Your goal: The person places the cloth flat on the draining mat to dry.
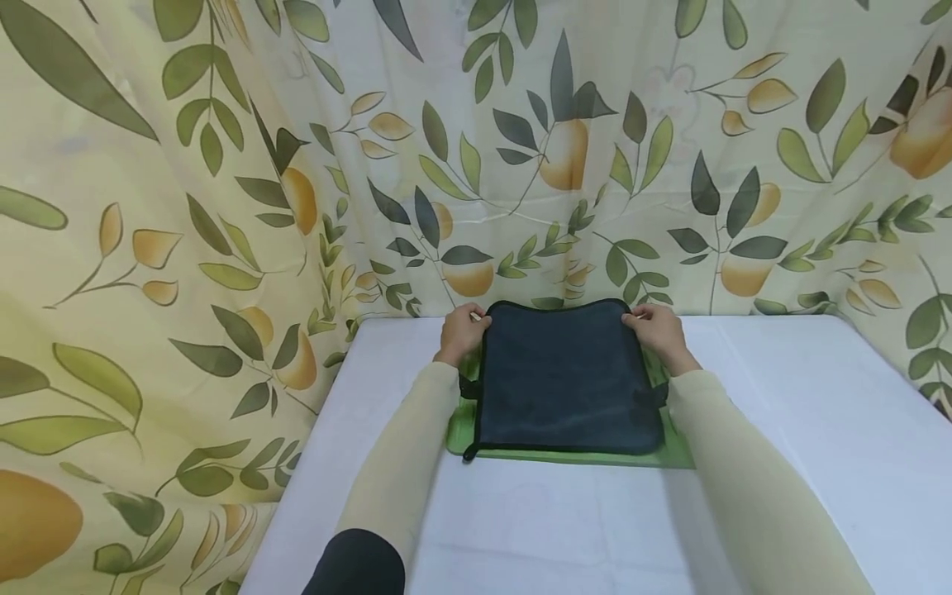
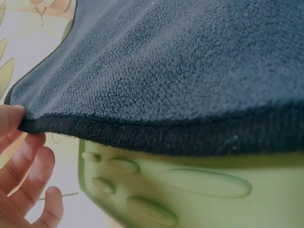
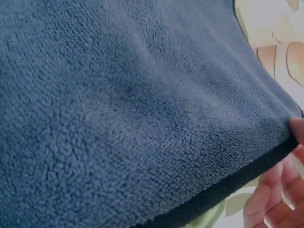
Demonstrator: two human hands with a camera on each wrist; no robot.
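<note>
A dark blue fleecy towel (image 1: 561, 380) with black edging is spread above a green board (image 1: 580, 457) on the table. My left hand (image 1: 461, 332) pinches its far left corner. In the left wrist view the thumb of that hand (image 2: 28, 175) lies on top of the corner, with the fingers beneath. At the far right corner, my right hand (image 1: 660, 335) pinches the towel. The right wrist view shows part of the right hand (image 3: 280, 190) at the black edging. Raised oval shapes mark the green board (image 2: 204, 183); the towel hides most of it.
A white cloth covers the table (image 1: 521, 529). Behind it and along the left hangs a curtain (image 1: 260, 165) printed with leaves and fruit. A small black loop (image 1: 470, 452) sticks out at the towel's near left corner.
</note>
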